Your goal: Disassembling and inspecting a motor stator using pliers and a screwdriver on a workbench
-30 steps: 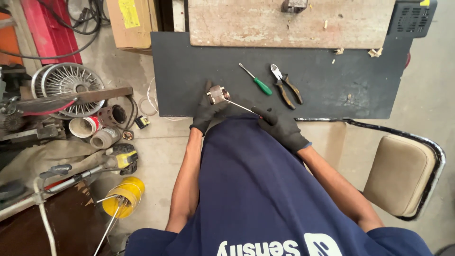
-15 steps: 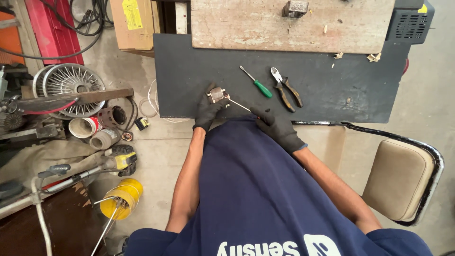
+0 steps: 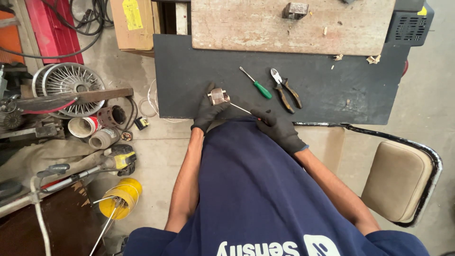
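The left hand (image 3: pixel 207 112), in a black glove, is closed around a small coppery metal part (image 3: pixel 218 96) at the near edge of the dark mat (image 3: pixel 199 71); the right hand (image 3: pixel 279 131), also gloved, pinches a thin rod (image 3: pixel 240 108) that reaches left to that part; just beyond to the right lie a green-handled screwdriver (image 3: pixel 256 84) and pliers (image 3: pixel 285 89), clear of both hands; a worn wooden board (image 3: pixel 265 28) lies farther off; a chair (image 3: pixel 400 180) stands at right; a wire fan guard (image 3: pixel 68 85) and a yellow spool (image 3: pixel 121 199) sit on the floor at left.
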